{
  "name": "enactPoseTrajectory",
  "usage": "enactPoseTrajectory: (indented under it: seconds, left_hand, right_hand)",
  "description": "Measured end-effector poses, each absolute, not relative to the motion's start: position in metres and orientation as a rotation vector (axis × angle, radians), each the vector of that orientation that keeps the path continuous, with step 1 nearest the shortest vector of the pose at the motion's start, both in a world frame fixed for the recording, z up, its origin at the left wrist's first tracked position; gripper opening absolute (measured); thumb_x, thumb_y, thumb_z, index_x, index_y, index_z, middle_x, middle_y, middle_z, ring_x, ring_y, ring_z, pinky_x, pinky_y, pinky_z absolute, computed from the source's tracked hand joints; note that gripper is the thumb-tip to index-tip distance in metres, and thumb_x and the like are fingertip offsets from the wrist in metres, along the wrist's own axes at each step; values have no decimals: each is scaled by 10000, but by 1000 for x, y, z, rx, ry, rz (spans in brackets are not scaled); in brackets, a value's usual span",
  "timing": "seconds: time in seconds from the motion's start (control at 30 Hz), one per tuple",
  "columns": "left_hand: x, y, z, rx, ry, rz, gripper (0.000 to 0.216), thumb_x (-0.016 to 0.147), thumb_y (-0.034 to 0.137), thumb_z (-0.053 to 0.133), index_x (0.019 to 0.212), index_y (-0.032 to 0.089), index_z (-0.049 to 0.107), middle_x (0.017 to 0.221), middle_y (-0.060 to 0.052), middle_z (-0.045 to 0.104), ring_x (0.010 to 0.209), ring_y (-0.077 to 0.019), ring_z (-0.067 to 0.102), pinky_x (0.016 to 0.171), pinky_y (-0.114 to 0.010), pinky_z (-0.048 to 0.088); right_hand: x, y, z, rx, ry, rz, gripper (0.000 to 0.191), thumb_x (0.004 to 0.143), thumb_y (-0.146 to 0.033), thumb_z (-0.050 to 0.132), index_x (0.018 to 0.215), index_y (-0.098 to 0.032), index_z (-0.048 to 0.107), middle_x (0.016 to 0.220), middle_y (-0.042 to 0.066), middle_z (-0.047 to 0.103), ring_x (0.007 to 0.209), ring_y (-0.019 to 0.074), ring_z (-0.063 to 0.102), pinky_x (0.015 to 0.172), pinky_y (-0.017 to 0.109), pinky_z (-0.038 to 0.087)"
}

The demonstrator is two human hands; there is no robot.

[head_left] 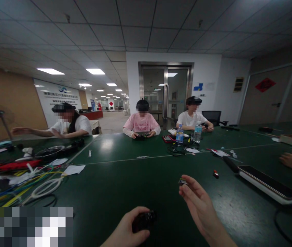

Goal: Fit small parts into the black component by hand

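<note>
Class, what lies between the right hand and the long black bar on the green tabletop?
In the head view, a small red-and-white object lies between the right hand and the long black bar.

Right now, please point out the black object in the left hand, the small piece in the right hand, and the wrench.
Black object [144, 221]: head view, its visible middle.
Small piece [182, 182]: head view, its visible side.
Wrench [89, 154]: head view, its shaft.
</note>
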State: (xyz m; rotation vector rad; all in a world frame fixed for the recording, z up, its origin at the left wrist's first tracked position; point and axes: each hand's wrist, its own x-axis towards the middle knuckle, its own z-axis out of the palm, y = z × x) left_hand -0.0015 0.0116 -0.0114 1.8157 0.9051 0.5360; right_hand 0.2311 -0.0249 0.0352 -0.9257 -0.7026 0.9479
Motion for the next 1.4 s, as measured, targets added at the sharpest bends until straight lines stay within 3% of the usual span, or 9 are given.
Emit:
enactPoseTrajectory:
  seconds: [0.3,0.57,0.77,0.9,1.03,1.2,1.4]
  left_hand:
    - [-1,12,-11,1783,840,576,434,709,149,615,1135,173,541,1053,-47,626,956,-226,589,831,-324,442]
    - [0,12,-14,1745,797,597,442,675,109,637,1106,172,557,1032,-36,647,945,-222,601,832,-319,453]
    - [0,11,-14,1726,833,613,483,669,126,664,1135,164,540,995,-41,644,862,-205,607,743,-295,477]
    - [1,11,-15,1709,823,633,477,675,120,663,1134,168,542,1016,-45,642,892,-205,606,764,-301,480]
    - [1,11,-14,1739,814,646,461,681,132,666,1127,173,554,1000,-36,647,887,-203,608,774,-307,484]
    - [0,11,-13,1768,791,649,446,710,157,661,1143,170,553,1033,-48,640,916,-208,603,822,-326,477]
    - [-1,11,-14,1759,789,669,442,720,147,659,1147,167,548,1041,-49,637,937,-206,601,837,-324,476]
  right_hand:
    - [222,-24,26,-995,-809,992,503,510,-487,825,915,-224,685,909,63,692,892,266,620,801,410,490]
    - [206,-27,12,-1010,-1105,1101,413,611,-492,774,908,-218,689,895,63,713,865,242,644,794,372,503]
    - [204,-27,11,-1074,-1165,1078,402,620,-428,775,959,-234,680,924,57,706,901,245,635,833,401,488]
    - [200,-27,9,-1150,-1361,1075,296,684,-365,725,946,-228,701,947,61,708,928,252,623,890,433,446]
    - [196,-27,1,-1202,-1508,1033,229,704,-304,699,925,-246,713,1097,59,659,1092,268,558,998,442,369]
    - [193,-27,-6,-1266,-1658,1067,202,709,-194,682,901,-250,709,1159,51,612,1120,259,542,1013,429,352]
    - [193,-24,-7,-1189,-1607,1114,186,726,-250,688,909,-221,702,1153,68,617,1109,264,555,995,417,362]
